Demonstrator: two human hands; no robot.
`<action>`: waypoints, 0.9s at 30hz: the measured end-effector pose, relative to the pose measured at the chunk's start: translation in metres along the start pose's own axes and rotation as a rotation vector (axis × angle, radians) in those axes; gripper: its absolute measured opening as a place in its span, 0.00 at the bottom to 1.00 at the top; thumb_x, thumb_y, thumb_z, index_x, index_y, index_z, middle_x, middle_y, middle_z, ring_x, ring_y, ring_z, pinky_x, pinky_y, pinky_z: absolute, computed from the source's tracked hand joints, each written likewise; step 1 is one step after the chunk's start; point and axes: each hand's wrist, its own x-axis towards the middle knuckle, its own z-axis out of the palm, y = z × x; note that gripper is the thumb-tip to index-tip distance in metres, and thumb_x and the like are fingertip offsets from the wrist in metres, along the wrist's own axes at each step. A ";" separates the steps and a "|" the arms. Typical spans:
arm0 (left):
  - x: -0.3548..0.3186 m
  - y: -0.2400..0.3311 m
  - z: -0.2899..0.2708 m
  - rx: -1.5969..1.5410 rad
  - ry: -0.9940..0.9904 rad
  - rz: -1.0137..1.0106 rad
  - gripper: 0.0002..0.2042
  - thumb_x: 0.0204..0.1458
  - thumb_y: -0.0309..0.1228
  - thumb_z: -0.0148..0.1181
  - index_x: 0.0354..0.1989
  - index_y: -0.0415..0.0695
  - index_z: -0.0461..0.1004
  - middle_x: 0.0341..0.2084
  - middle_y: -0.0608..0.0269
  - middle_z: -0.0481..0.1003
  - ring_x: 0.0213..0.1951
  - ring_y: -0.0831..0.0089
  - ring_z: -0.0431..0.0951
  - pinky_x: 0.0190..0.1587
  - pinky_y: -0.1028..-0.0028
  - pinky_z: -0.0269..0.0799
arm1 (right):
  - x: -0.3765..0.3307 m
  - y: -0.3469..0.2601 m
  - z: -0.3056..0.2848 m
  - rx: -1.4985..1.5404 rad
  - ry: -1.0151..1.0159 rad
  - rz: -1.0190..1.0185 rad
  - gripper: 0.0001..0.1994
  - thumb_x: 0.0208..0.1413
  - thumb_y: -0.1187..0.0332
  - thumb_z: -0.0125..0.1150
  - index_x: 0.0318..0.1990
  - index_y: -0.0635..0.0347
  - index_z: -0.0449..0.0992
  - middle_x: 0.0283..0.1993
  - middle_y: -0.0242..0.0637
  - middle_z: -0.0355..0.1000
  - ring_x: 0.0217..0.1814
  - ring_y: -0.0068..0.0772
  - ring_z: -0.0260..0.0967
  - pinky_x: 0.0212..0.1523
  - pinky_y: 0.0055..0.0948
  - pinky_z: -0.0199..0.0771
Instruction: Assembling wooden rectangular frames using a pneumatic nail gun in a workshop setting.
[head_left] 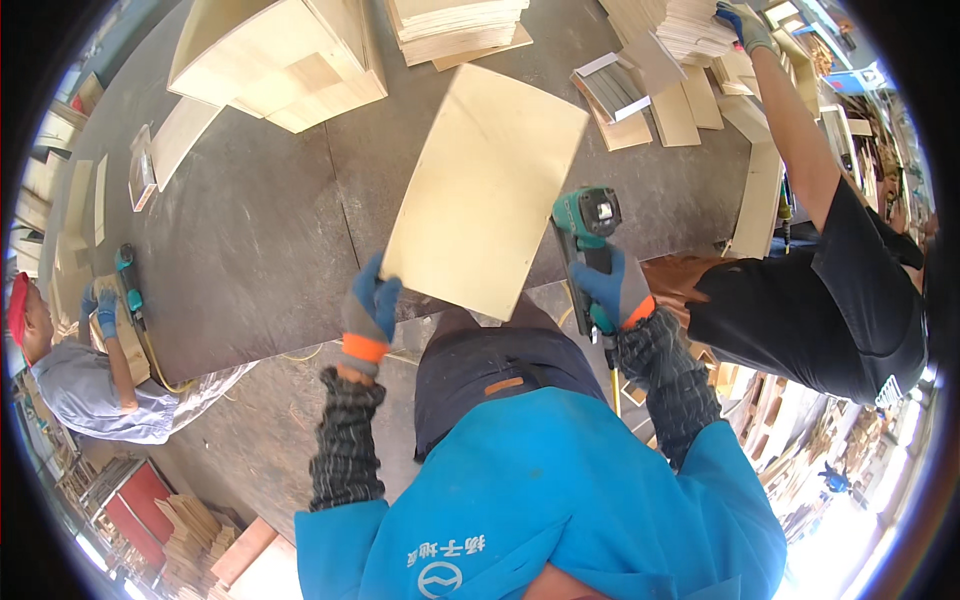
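Note:
A pale rectangular wooden panel [487, 190], perhaps the face of a box, stands tilted at the near edge of the dark worktable [265, 215]. My left hand [373, 308], in a blue and grey glove with an orange cuff, grips its lower left corner. In my gloved right hand [613, 287] is a teal and black nail gun [590, 225], fingers wrapped round the handle. The tool's head is up against the panel's right edge; whether it touches I cannot tell. A hose runs down from its handle.
A large open wooden box [285, 60] sits at the far left, beside stacked boards [455, 25]. More panels [680, 105] lie at the far right. One co-worker [90, 370] stands at left near another nail gun [128, 275]; another [820, 290] reaches across at right.

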 end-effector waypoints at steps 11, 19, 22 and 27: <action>-0.020 0.020 0.095 0.278 -0.073 0.169 0.43 0.58 0.35 0.75 0.79 0.41 0.57 0.43 0.43 0.85 0.36 0.55 0.90 0.39 0.63 0.83 | -0.004 -0.056 -0.040 -0.121 0.094 -0.074 0.15 0.59 0.64 0.71 0.47 0.67 0.82 0.33 0.28 0.75 0.35 0.18 0.70 0.38 0.28 0.73; 0.016 0.022 0.101 0.335 0.064 0.281 0.39 0.56 0.36 0.76 0.76 0.46 0.65 0.49 0.44 0.83 0.39 0.54 0.89 0.40 0.63 0.84 | -0.070 -0.064 -0.007 -0.013 -0.156 0.075 0.19 0.60 0.70 0.67 0.55 0.73 0.79 0.27 0.33 0.76 0.24 0.19 0.72 0.26 0.24 0.72; 0.016 0.023 0.094 0.355 -0.022 0.243 0.36 0.58 0.34 0.74 0.76 0.48 0.67 0.53 0.44 0.82 0.43 0.54 0.88 0.44 0.62 0.84 | -0.067 -0.059 0.011 -0.061 -0.238 0.029 0.16 0.60 0.69 0.69 0.51 0.72 0.80 0.28 0.32 0.77 0.26 0.19 0.74 0.28 0.24 0.75; 0.016 0.024 0.087 0.296 -0.101 0.247 0.34 0.59 0.31 0.73 0.75 0.51 0.68 0.53 0.46 0.83 0.45 0.55 0.87 0.48 0.63 0.84 | -0.059 -0.057 0.021 -0.089 -0.231 0.093 0.18 0.56 0.59 0.73 0.44 0.67 0.81 0.35 0.32 0.80 0.38 0.20 0.73 0.40 0.31 0.76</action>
